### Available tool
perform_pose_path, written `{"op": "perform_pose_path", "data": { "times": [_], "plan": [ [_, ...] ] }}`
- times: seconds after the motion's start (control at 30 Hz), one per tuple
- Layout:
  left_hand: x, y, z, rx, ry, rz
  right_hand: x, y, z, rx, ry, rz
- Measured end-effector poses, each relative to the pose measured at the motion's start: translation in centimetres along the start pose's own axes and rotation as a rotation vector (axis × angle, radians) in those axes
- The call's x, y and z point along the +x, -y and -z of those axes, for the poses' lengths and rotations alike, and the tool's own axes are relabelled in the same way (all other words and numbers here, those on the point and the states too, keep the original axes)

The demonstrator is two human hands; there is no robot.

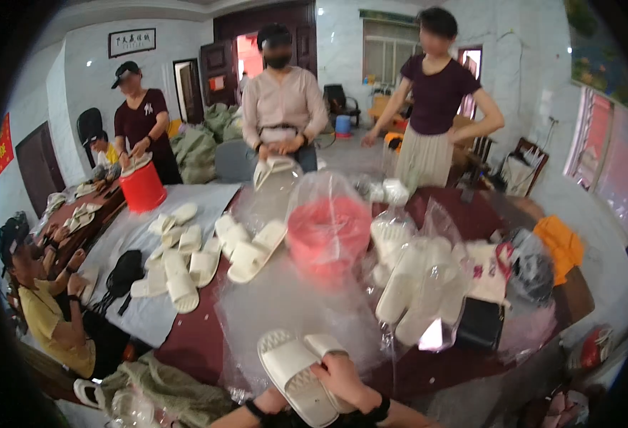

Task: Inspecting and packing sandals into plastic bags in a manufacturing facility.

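Note:
A pair of cream slide slippers is held up near the table's front edge. The left slipper shows its patterned footbed, and the right slipper lies close beside it, partly overlapped. My right hand is closed round the right slipper, fingers against its strap. Under the left slipper, my left hand grips from behind; its fingers are mostly hidden. Just beyond the pair, clear plastic bags are spread over the dark red table.
Loose cream slippers are heaped to the left; bagged slippers lie to the right. A red plastic-wrapped stool stands mid-table. A black bag sits at right. Several people stand or sit around, one by a red bucket-like stool.

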State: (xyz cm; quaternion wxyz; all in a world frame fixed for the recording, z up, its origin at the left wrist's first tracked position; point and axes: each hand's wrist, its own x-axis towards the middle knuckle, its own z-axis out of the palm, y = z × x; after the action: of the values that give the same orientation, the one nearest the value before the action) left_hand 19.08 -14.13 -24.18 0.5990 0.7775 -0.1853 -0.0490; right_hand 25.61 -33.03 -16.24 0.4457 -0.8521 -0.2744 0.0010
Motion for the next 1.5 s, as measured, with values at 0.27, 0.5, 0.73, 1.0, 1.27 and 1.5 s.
{"op": "perform_pose_path", "data": {
  "times": [0.27,0.5,0.73,1.0,1.27,1.5],
  "plan": [
    [-0.3,1.2,-0.5,0.742,-0.103,-0.156,-3.8,-6.4,0.6,-0.229,-0.207,0.01],
    [2.2,-2.7,2.4,-0.205,-0.109,0.23,-4.8,-5.0,3.7,-0.114,0.076,0.299],
    [3.2,-4.3,3.1,-0.095,-0.166,0.387,-6.1,-3.6,2.7,-0.244,0.208,0.322],
    [1.8,-10.0,-1.6,0.837,-0.016,-0.097,-4.9,-3.0,0.4,-0.407,0.189,-0.049],
    [2.2,-14.0,-1.9,0.657,0.07,-0.296,3.0,-3.2,-6.1,0.043,0.121,-0.162],
    [-0.5,-14.3,2.6,0.519,-0.027,-0.155,3.8,-2.6,-7.9,-0.122,-0.067,0.266]
  ]
}}
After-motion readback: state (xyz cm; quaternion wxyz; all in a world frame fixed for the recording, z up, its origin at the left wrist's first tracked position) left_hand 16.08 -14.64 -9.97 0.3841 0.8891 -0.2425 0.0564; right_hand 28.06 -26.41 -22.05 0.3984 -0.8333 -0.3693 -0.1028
